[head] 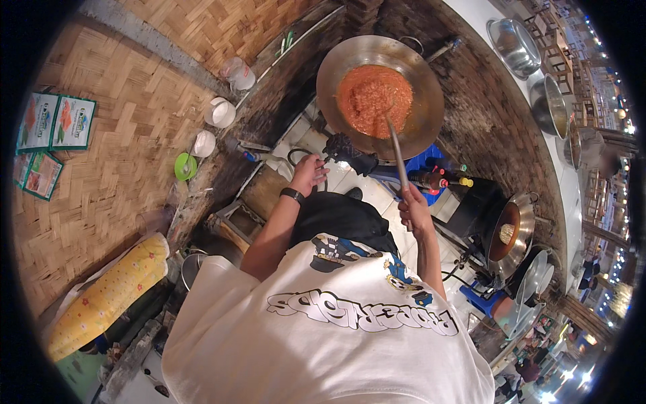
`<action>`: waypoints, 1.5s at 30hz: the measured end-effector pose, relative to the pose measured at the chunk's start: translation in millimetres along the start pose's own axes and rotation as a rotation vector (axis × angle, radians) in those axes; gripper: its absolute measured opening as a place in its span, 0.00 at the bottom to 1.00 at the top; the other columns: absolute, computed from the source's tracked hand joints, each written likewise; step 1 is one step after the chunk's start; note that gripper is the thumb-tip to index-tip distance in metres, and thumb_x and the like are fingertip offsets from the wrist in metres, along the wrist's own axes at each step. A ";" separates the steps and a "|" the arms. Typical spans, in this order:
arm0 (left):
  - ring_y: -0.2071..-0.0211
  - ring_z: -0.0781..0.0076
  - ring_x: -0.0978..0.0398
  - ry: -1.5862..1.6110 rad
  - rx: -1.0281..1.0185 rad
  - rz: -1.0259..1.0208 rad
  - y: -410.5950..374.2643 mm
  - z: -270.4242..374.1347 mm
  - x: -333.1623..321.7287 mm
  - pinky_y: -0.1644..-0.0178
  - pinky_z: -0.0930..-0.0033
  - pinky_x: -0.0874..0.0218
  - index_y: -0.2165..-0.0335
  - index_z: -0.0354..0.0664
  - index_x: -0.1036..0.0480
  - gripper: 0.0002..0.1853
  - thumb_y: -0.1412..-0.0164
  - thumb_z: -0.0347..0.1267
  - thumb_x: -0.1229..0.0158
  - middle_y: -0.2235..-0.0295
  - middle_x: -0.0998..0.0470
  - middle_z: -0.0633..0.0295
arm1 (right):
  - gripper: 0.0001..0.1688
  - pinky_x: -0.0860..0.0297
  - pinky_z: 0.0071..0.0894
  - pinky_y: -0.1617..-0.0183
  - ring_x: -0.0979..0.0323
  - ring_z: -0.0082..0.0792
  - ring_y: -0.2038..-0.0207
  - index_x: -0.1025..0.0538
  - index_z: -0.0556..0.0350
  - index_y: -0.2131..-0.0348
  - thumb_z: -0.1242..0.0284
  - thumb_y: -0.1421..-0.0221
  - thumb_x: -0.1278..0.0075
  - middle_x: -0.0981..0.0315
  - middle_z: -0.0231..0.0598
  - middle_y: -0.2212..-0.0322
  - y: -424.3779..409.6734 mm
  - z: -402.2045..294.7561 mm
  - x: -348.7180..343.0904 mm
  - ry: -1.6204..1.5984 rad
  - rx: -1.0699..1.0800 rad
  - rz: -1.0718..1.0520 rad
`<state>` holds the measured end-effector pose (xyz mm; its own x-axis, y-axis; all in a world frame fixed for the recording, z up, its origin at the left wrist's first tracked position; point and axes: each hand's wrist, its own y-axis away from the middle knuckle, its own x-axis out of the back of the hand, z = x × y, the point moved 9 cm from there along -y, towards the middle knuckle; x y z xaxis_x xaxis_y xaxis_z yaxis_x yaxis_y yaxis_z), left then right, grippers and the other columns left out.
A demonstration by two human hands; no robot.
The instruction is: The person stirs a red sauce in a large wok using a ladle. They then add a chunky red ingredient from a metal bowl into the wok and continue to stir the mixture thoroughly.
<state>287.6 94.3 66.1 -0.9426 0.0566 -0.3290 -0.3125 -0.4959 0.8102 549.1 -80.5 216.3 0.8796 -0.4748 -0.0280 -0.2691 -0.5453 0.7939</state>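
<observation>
A large metal wok [429, 101] stands at the top centre with a thick red-orange sauce [373, 96] in it. My right hand [416, 208] is closed round the long handle of a metal cooking utensil [397, 149], whose far end is sunk in the sauce and hidden. Below and left of the wok, my left hand [310, 174] has its fingers apart and holds nothing. Close beside it, by the wok's lower rim, lies a dark crumpled cloth [353, 154].
Sauce bottles [429, 179] stand in a blue crate right of the wok. A second wok [522, 227] holds brown liquid and a pale piece. Metal bowls [515, 48] line the white ledge. White tubs [220, 112] and a green cup [185, 166] stand along the left wall ledge.
</observation>
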 end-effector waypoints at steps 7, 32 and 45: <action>0.60 0.62 0.23 0.042 0.030 0.027 -2.5 -9.9 21.2 0.56 0.57 0.32 0.49 0.46 0.35 0.20 0.36 0.42 0.49 0.56 0.28 0.60 | 0.26 0.44 0.25 0.86 0.42 0.20 0.88 0.35 0.45 0.39 0.59 0.31 0.58 0.40 0.26 0.85 -41.5 -11.5 71.7 0.506 0.441 0.497; 0.59 0.62 0.23 -0.009 0.036 -0.005 -2.7 -10.3 -6.0 0.55 0.57 0.33 0.49 0.47 0.35 0.20 0.36 0.42 0.48 0.56 0.27 0.61 | 0.19 0.48 0.19 0.86 0.47 0.16 0.87 0.31 0.40 0.45 0.59 0.32 0.54 0.43 0.21 0.84 10.4 0.7 2.4 -0.155 -0.147 0.025; 0.61 0.67 0.23 -0.119 -0.009 0.007 2.2 0.9 -3.2 0.56 0.60 0.33 0.51 0.51 0.35 0.17 0.34 0.44 0.50 0.57 0.27 0.65 | 0.22 0.45 0.20 0.83 0.43 0.17 0.84 0.31 0.49 0.45 0.58 0.32 0.54 0.38 0.25 0.82 -60.8 -7.1 51.4 0.328 0.375 0.369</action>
<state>289.9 93.8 69.3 -0.9523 0.1556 -0.2626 -0.3052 -0.5042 0.8079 613.4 -66.9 170.9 0.7607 -0.4740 0.4434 -0.6460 -0.6194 0.4461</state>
